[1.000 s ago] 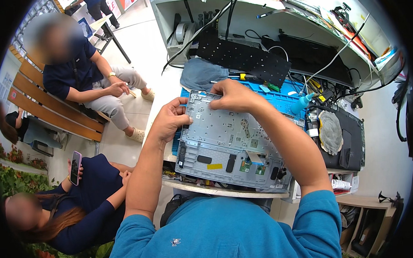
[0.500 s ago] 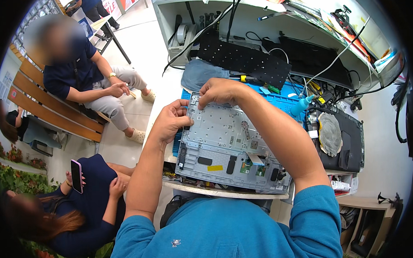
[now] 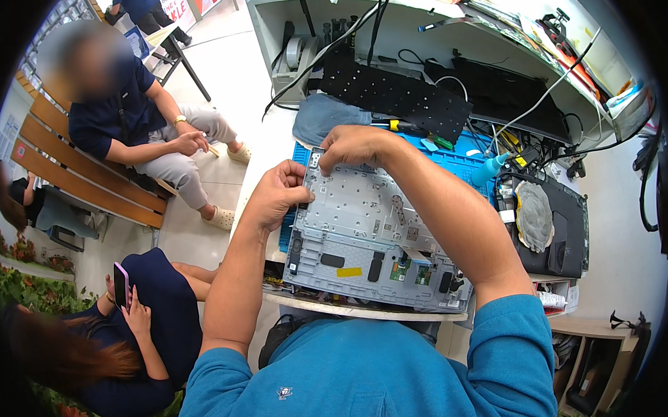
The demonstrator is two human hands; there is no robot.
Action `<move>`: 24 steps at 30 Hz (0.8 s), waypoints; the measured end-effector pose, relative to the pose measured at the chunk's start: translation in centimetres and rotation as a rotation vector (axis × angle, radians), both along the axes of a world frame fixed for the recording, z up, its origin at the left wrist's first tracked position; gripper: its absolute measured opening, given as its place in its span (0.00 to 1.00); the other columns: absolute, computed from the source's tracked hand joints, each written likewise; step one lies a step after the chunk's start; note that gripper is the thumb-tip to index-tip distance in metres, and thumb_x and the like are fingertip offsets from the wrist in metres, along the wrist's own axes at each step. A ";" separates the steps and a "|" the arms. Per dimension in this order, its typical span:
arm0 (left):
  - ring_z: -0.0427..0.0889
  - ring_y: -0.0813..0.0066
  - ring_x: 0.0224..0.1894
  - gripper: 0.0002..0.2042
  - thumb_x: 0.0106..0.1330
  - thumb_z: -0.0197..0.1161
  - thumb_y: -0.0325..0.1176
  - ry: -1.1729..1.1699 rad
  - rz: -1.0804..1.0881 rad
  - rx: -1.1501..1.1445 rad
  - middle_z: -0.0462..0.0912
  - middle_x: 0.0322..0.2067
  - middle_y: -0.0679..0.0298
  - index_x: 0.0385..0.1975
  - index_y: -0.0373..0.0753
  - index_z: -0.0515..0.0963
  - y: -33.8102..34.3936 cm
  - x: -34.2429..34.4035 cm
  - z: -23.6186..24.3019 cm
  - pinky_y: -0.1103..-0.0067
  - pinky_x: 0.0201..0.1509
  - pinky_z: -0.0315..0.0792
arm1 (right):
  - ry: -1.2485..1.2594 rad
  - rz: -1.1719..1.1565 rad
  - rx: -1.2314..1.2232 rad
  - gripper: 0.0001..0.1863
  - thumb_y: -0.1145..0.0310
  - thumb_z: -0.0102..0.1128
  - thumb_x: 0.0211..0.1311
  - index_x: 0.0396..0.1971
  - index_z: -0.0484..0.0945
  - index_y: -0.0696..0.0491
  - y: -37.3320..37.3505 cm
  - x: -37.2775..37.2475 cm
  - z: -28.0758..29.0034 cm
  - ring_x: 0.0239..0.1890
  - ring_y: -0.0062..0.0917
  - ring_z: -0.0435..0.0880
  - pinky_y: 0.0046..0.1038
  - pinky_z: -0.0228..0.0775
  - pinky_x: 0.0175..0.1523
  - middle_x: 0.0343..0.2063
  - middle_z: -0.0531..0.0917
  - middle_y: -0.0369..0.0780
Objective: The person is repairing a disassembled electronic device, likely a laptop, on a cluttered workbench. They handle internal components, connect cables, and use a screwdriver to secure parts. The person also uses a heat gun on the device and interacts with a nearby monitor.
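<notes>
1. The grey laptop panel (image 3: 360, 233) lies at the bench's near edge, directly in front of the person, its inner side up; a yellow strip (image 3: 349, 273) sits on its near part.
2. The left hand (image 3: 275, 196) is at the panel's left edge, towards the far corner. Its forearm rises beside the panel's left side; the fingers are bent and the thumb reaches over the edge. Whether they pinch the panel cannot be told.
3. The right hand (image 3: 350, 149) bends over the panel's far-left corner, its forearm crossing above the panel's right part. Thumb and fingers are gathered, pointing down; whether anything small is between them cannot be told.
4. Beyond the panel are a grey cloth (image 3: 329, 119) and a black perforated sheet (image 3: 396, 92). A blue mat (image 3: 450, 162) shows past its far side, and a blue bottle (image 3: 487, 172) stands to its right.
5. Compared with a second ago, the right hand is farther left, closer to the panel's corner; against half a second ago, both hands look nearly unchanged.
6. Left of the panel, a seated person (image 3: 147, 340) now has the second hand raised to the phone (image 3: 121, 284); half a second ago it was lower, nearer the lap.
</notes>
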State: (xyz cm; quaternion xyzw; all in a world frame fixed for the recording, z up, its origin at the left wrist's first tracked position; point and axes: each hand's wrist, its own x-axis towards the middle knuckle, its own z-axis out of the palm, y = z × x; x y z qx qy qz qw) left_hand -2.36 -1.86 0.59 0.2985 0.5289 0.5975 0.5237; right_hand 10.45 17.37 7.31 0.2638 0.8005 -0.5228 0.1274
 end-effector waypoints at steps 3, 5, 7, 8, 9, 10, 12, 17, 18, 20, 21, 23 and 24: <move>0.85 0.78 0.35 0.22 0.53 0.70 0.15 -0.001 -0.002 0.002 0.86 0.37 0.62 0.48 0.32 0.74 0.0 0.0 0.0 0.83 0.44 0.80 | 0.004 -0.005 0.054 0.16 0.68 0.72 0.40 0.32 0.90 0.59 -0.2 0.1 0.3 0.28 0.30 0.85 0.31 0.75 0.39 0.29 0.89 0.45; 0.85 0.78 0.35 0.22 0.53 0.70 0.16 0.000 -0.005 0.005 0.85 0.37 0.62 0.48 0.32 0.74 0.0 0.1 0.0 0.82 0.44 0.80 | 0.013 -0.003 0.059 0.16 0.68 0.72 0.40 0.32 0.90 0.59 -0.2 0.0 0.1 0.28 0.29 0.85 0.31 0.76 0.39 0.29 0.89 0.45; 0.85 0.78 0.36 0.22 0.53 0.70 0.16 0.006 -0.005 0.009 0.85 0.37 0.62 0.48 0.32 0.74 0.0 0.2 0.0 0.82 0.44 0.79 | 0.026 -0.007 0.050 0.15 0.69 0.72 0.40 0.32 0.91 0.58 -0.1 0.0 -0.1 0.28 0.29 0.85 0.31 0.76 0.39 0.29 0.89 0.44; 0.85 0.78 0.36 0.21 0.53 0.70 0.16 0.008 -0.003 0.016 0.85 0.37 0.62 0.48 0.32 0.74 0.0 0.2 0.0 0.82 0.45 0.79 | 0.034 -0.013 0.038 0.15 0.69 0.72 0.40 0.32 0.91 0.58 -0.1 0.0 -0.3 0.28 0.28 0.85 0.31 0.76 0.39 0.29 0.89 0.44; 0.85 0.78 0.36 0.21 0.53 0.70 0.16 0.009 -0.002 0.023 0.85 0.37 0.62 0.48 0.32 0.74 0.0 0.2 0.0 0.82 0.45 0.79 | 0.042 -0.019 0.025 0.15 0.69 0.72 0.40 0.32 0.91 0.58 0.0 0.0 -0.4 0.29 0.28 0.85 0.31 0.76 0.39 0.29 0.89 0.44; 0.85 0.79 0.36 0.21 0.53 0.70 0.16 0.011 -0.001 0.030 0.85 0.37 0.62 0.48 0.32 0.74 0.0 0.3 0.0 0.82 0.45 0.79 | 0.041 -0.019 0.016 0.15 0.69 0.72 0.40 0.32 0.91 0.58 0.1 0.0 -0.6 0.29 0.28 0.85 0.30 0.76 0.39 0.29 0.89 0.43; 0.85 0.78 0.37 0.22 0.53 0.70 0.16 0.014 -0.004 0.028 0.85 0.38 0.62 0.48 0.32 0.74 0.0 0.2 0.0 0.82 0.45 0.79 | 0.039 -0.019 -0.003 0.15 0.69 0.72 0.40 0.32 0.91 0.57 0.3 -0.2 -1.0 0.29 0.27 0.85 0.30 0.76 0.39 0.29 0.89 0.43; 0.85 0.78 0.37 0.22 0.53 0.71 0.17 0.027 -0.009 -0.002 0.85 0.39 0.61 0.49 0.31 0.74 0.0 0.2 -0.1 0.82 0.46 0.79 | 0.037 -0.023 0.015 0.15 0.69 0.72 0.39 0.31 0.91 0.57 0.0 0.1 -0.5 0.30 0.29 0.85 0.31 0.76 0.40 0.30 0.89 0.43; 0.85 0.78 0.38 0.23 0.52 0.71 0.17 0.030 -0.014 -0.009 0.85 0.39 0.61 0.50 0.31 0.75 0.1 0.1 0.0 0.82 0.46 0.79 | 0.027 -0.025 0.034 0.15 0.69 0.71 0.41 0.32 0.90 0.57 -0.2 0.2 -0.1 0.30 0.27 0.85 0.29 0.76 0.40 0.29 0.89 0.41; 0.85 0.78 0.38 0.24 0.52 0.71 0.17 0.014 -0.029 -0.014 0.85 0.39 0.61 0.51 0.31 0.75 -0.1 0.1 0.3 0.82 0.46 0.79 | 0.032 -0.021 0.071 0.15 0.69 0.72 0.41 0.32 0.90 0.57 -0.3 0.3 0.1 0.30 0.27 0.85 0.29 0.76 0.40 0.29 0.89 0.42; 0.85 0.77 0.39 0.24 0.52 0.71 0.17 -0.004 -0.041 -0.011 0.85 0.40 0.60 0.51 0.31 0.75 -0.1 0.0 0.5 0.82 0.47 0.79 | 0.035 -0.020 0.090 0.15 0.69 0.72 0.40 0.32 0.90 0.57 -0.3 0.4 0.1 0.31 0.27 0.85 0.30 0.76 0.40 0.30 0.89 0.42; 0.85 0.77 0.40 0.25 0.52 0.71 0.18 -0.018 -0.065 0.003 0.85 0.40 0.60 0.52 0.31 0.74 -0.2 0.0 0.5 0.82 0.48 0.80 | 0.036 -0.032 0.054 0.15 0.69 0.72 0.40 0.32 0.90 0.57 0.0 0.3 -0.3 0.31 0.27 0.85 0.30 0.76 0.41 0.30 0.89 0.42; 0.85 0.76 0.40 0.25 0.52 0.71 0.18 -0.014 -0.075 0.013 0.85 0.41 0.59 0.52 0.31 0.74 -0.2 0.0 0.4 0.82 0.48 0.80 | 0.036 -0.037 0.035 0.15 0.69 0.72 0.40 0.32 0.90 0.57 0.1 0.3 -0.4 0.32 0.27 0.85 0.30 0.76 0.41 0.30 0.89 0.42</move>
